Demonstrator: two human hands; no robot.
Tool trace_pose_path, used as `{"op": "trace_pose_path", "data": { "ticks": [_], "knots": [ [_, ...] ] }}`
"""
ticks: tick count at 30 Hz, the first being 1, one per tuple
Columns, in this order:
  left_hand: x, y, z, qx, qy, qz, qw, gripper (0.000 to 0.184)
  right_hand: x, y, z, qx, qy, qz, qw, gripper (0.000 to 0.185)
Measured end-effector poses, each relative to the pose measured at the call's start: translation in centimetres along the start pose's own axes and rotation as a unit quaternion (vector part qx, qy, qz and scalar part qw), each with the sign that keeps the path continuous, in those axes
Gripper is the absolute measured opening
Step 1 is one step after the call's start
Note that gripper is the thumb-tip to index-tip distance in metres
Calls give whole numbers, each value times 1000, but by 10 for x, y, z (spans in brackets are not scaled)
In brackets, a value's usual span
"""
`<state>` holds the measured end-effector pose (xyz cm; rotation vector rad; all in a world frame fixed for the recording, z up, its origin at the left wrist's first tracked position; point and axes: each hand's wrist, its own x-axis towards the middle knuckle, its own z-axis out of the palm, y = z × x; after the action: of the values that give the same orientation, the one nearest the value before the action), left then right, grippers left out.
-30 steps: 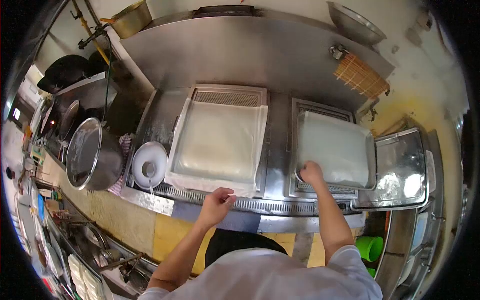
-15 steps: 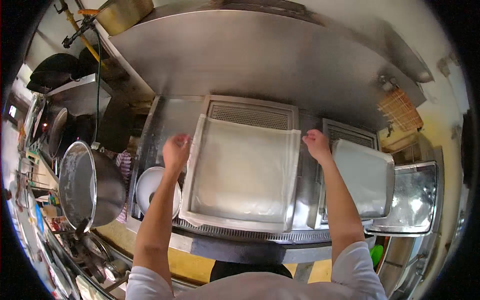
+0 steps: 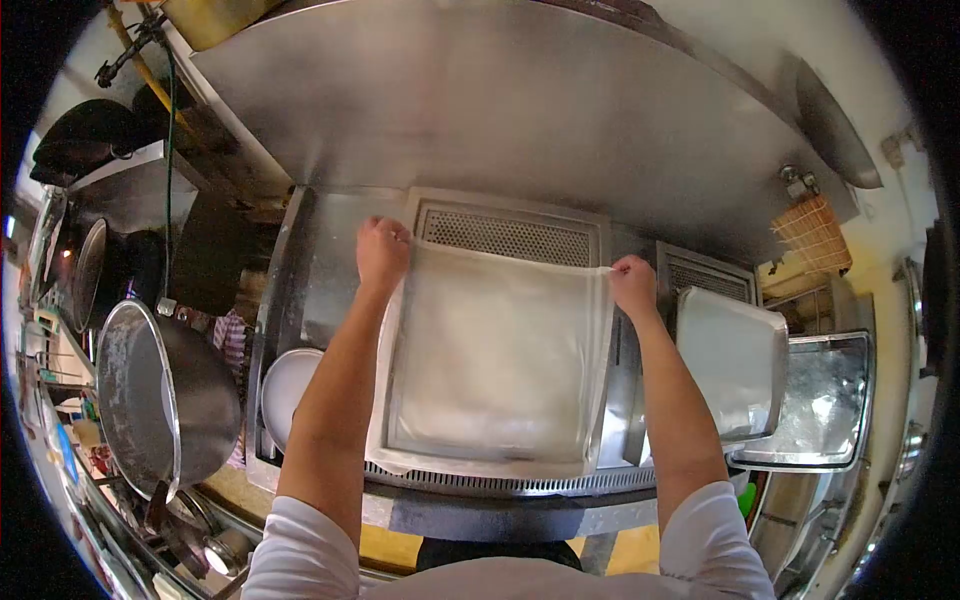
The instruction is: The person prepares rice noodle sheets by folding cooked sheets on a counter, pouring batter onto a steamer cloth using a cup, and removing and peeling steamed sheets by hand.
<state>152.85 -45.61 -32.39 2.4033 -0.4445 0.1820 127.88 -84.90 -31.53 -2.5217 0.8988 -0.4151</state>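
Note:
A thin, pale cloth (image 3: pixel 495 360) covers most of a rectangular frame with a perforated metal plate (image 3: pixel 500 232), which shows beyond its far edge. My left hand (image 3: pixel 383 254) is closed at the cloth's far left corner. At the far right corner, my right hand (image 3: pixel 633 284) pinches the cloth between thumb and fingers. Between both hands the far edge runs nearly straight. Farther right, a second white-covered rectangular tray (image 3: pixel 730 365) rests in front of another perforated plate (image 3: pixel 705 280). Partly behind my left forearm is a round white lid or plate (image 3: pixel 288 395).
A large metal pot (image 3: pixel 205 400) stands tilted in view at left. On the right lie a shiny metal tray (image 3: pixel 825 400) and, above it, a hanging bamboo mat (image 3: pixel 812 235). A steel back wall (image 3: pixel 520 110) rises behind the counter. Dark woks (image 3: pixel 90 145) are at upper left.
My left hand has moved up and right to the cloth's far left corner. My right hand has come onto the far right corner. The view has shifted slightly.

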Motion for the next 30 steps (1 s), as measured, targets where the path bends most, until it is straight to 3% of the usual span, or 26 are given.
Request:
{"op": "trace_pose_path", "data": {
  "ticks": [5,11,15,16,18,21,26,30],
  "knots": [
    [-21,11,-31,-50,115,75,989,7,-27,-5,-33,39,76,-59,995,8],
    [-103,45,-122,-82,222,93,967,11,-107,-46,-123,121,117,-109,980,5],
    [-191,71,-191,-123,278,32,952,7,-179,-87,-197,135,146,-172,965,7],
    [-215,78,-208,-126,301,35,945,17,-195,-95,-213,144,151,-183,961,8],
    [-263,88,-240,-85,347,17,934,16,-230,-105,-240,164,152,-204,953,8],
    [-339,111,-278,-91,412,-43,906,7,-270,-111,-272,221,145,-269,926,7],
    [-462,134,-331,-52,483,-112,867,10,-320,-130,-314,264,107,-363,887,11],
    [-551,141,-373,-31,539,-108,835,7,-350,-165,-338,273,99,-436,852,10]
  ]
}}
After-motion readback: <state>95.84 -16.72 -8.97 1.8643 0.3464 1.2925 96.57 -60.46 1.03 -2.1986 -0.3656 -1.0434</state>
